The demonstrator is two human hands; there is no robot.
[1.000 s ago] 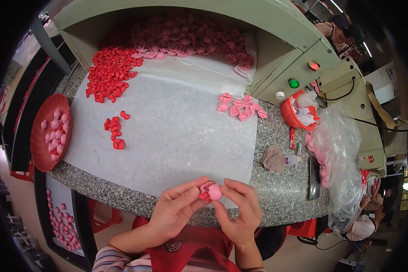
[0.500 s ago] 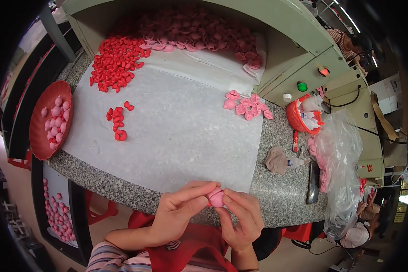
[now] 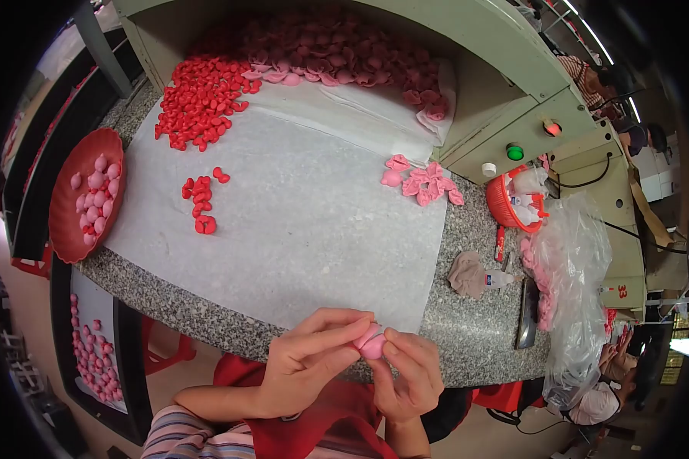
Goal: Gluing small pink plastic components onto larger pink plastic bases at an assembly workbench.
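Speckled tabletop [image 3: 478,333], my left hand [image 3: 305,366] and right hand [image 3: 409,375] close together at its near edge, a pink ball [image 3: 373,349] pinched between them.
At the back stands a pale green cabinet [image 3: 543,145], with a white sheet [image 3: 298,229] spread in front of it. A heap of pink pieces [image 3: 321,57] lies inside the cabinet; a clear plastic bag [image 3: 578,294] sits at the tabletop's right end, and a pile of red pieces [image 3: 199,107] at the sheet's back left. A red bowl [image 3: 67,214] at the left end holds pink balls [image 3: 99,200]. Right of the sheet are a red basket [image 3: 499,206] and, nearer me, a brownish cloth [image 3: 467,274]. 2 small groups lie on the sheet: pink petals [image 3: 413,190] at right, loose red bits [image 3: 200,195] at left. My fingertips clamp the ball from either side.
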